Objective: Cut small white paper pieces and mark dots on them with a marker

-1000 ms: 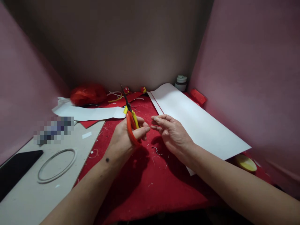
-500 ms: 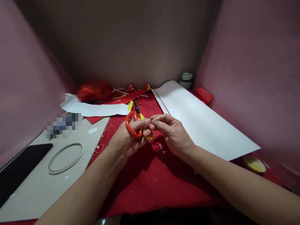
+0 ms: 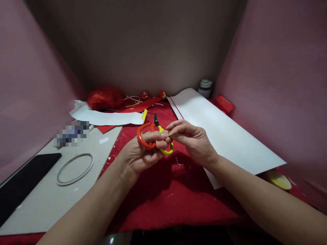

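My left hand (image 3: 143, 149) is closed around scissors (image 3: 167, 149) with orange and yellow handles, the orange loop round the thumb side. Their short black blades point away from me. At the tips of my left thumb and finger, my right hand (image 3: 192, 137) meets them in a pinch. Whatever lies between the fingertips is too small or hidden to make out. Both hands are above a red cloth (image 3: 176, 200) dotted with thin pale scraps. To the right of my right hand lies a large white sheet (image 3: 217, 132).
At the left, a pale board (image 3: 48, 204) carries a black flat object (image 3: 28, 180) and a white ring (image 3: 75, 169). Farther back are a white paper strip (image 3: 109, 118), a red plastic bag (image 3: 105, 97), two small red-and-yellow figures (image 3: 162, 94) and a lidded jar (image 3: 205, 88).
The view has shifted slightly. My right fingers have changed their pinch at the left fingertips, and the scissors have turned so their black blades stand more upright in view.
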Motion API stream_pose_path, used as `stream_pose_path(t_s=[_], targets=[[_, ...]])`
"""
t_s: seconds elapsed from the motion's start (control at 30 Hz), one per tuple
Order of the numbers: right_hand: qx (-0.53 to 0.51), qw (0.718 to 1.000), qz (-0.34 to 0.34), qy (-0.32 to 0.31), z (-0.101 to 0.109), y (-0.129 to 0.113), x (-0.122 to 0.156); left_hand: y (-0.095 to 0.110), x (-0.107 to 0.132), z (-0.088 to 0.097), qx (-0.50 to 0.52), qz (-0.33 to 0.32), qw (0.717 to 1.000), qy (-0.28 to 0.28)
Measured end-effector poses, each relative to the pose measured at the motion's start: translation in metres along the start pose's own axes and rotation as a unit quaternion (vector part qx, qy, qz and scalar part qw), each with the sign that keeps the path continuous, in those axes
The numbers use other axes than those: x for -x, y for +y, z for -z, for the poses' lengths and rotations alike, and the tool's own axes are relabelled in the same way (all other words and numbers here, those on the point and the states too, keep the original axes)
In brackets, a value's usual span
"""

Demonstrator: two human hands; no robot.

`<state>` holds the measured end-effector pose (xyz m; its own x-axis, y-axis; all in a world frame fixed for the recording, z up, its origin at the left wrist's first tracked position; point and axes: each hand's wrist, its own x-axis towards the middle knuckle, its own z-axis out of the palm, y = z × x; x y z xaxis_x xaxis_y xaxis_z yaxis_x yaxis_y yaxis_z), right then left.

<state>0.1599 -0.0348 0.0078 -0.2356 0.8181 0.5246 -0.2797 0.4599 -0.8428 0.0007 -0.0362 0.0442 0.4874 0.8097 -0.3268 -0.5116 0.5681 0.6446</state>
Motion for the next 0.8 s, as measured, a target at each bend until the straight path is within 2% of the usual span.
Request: stream_pose_path(t_s=[0.1, 0.4, 0.8], targets=[[0.000, 1.000, 0.004, -0.013, 0.002, -0.001, -0.001, 0.000, 0.000, 0.000, 0.034, 0.023, 0.999, -0.032], [0.035, 0.999, 0.012, -0.039, 0.006, -0.009, -0.003, -0.002, 0.004, 0.000, 0.029, 0.020, 0.997, -0.065], [0.019, 0.999, -0.005, -0.049, 0.004, -0.014, -0.002, -0.002, 0.006, 0.004, -0.005, 0.016, 0.998, -0.062]])
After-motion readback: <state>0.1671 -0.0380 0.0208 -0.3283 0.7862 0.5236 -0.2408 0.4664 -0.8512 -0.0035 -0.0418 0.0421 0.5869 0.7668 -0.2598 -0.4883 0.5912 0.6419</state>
